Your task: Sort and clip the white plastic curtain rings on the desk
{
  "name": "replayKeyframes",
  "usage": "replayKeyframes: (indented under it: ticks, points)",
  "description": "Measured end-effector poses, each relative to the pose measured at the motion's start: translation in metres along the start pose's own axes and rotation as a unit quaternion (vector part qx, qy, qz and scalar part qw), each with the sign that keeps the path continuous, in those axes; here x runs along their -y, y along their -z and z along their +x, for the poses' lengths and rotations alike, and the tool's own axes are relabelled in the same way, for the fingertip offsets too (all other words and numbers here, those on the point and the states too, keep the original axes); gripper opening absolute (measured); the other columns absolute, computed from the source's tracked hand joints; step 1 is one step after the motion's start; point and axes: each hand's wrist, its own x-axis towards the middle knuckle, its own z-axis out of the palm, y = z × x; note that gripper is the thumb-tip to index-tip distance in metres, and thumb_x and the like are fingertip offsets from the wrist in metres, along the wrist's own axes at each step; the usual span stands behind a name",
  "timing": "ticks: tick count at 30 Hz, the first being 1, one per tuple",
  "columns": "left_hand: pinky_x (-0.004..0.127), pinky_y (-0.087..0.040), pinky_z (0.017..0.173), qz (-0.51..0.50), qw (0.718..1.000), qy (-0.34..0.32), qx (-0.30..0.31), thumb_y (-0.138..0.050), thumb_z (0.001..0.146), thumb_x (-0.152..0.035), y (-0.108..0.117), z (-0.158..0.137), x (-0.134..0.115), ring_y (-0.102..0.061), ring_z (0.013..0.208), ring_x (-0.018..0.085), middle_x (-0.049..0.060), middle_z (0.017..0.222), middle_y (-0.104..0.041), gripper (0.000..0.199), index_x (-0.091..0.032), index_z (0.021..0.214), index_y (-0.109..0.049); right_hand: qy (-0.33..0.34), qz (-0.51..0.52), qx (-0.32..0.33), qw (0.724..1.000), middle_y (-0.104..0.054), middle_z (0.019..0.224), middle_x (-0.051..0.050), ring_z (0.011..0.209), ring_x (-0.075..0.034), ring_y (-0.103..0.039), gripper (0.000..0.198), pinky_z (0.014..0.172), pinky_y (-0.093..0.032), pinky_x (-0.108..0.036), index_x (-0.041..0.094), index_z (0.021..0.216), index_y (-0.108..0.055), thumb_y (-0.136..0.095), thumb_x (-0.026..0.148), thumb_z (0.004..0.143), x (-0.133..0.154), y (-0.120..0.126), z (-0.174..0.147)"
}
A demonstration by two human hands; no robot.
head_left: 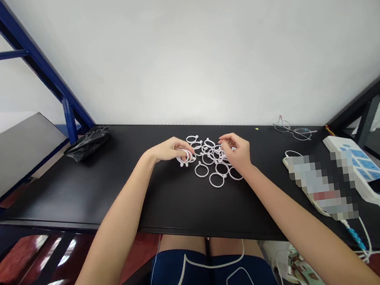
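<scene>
Several white plastic curtain rings [201, 170], each with a small eyelet, lie in a loose, overlapping heap on the black table [118, 179]. My left hand [173, 149] is at the left side of the heap, its fingers closed around a few of the white rings [186, 156], which hang together below the fingertips. Over the right side of the heap, my right hand [237, 148] has its thumb and fingers curled together. Rings show just under and beside it, but what its fingertips pinch, if anything, is hidden.
To the right lie eyeglasses [292, 131], a phone [315, 187] with a white cable, and a white power strip [366, 167]. A black plastic bag [89, 143] rests at the far left by a blue metal frame [43, 72]. A white wall stands behind the table.
</scene>
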Motion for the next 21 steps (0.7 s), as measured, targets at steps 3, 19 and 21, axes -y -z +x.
replayKeyframes:
  ticks: [3, 19, 21]
  points:
    - [0.025, -0.051, 0.067, 0.078, 0.996, -0.010, -0.039, -0.059, 0.075, -0.022, -0.001, 0.004, 0.005, -0.061, 0.068, 0.012, 0.005, 0.080, -0.069, 0.031, -0.013, 0.102, -0.070, -0.001, 0.003, 0.001, 1.000, -0.069, 0.073, -0.003, 0.056, -0.014, -0.061, 0.011, 0.050, -0.046, -0.025, 0.018, 0.081, -0.065, -0.054, 0.022, 0.081, -0.001, 0.000, 0.000]
    - [0.027, -0.044, 0.064, 0.357, 0.913, -0.013, -0.197, -0.056, 0.068, -0.019, -0.010, 0.014, 0.023, -0.056, 0.068, 0.017, 0.004, 0.079, -0.060, 0.007, -0.017, 0.075, -0.058, 0.001, 0.006, 0.003, 1.000, -0.068, 0.073, -0.003, 0.055, -0.013, -0.060, 0.011, 0.051, -0.046, -0.025, 0.018, 0.082, -0.064, -0.054, 0.022, 0.083, -0.002, 0.000, 0.000]
    - [0.025, -0.043, 0.062, 0.295, 0.936, -0.049, -0.185, -0.054, 0.067, -0.015, -0.012, 0.014, 0.019, -0.056, 0.065, 0.014, 0.000, 0.072, -0.060, 0.010, -0.017, 0.076, -0.056, 0.002, 0.006, 0.003, 1.000, -0.068, 0.073, -0.003, 0.055, -0.013, -0.060, 0.011, 0.051, -0.046, -0.025, 0.018, 0.082, -0.064, -0.054, 0.022, 0.083, -0.002, 0.000, 0.000]
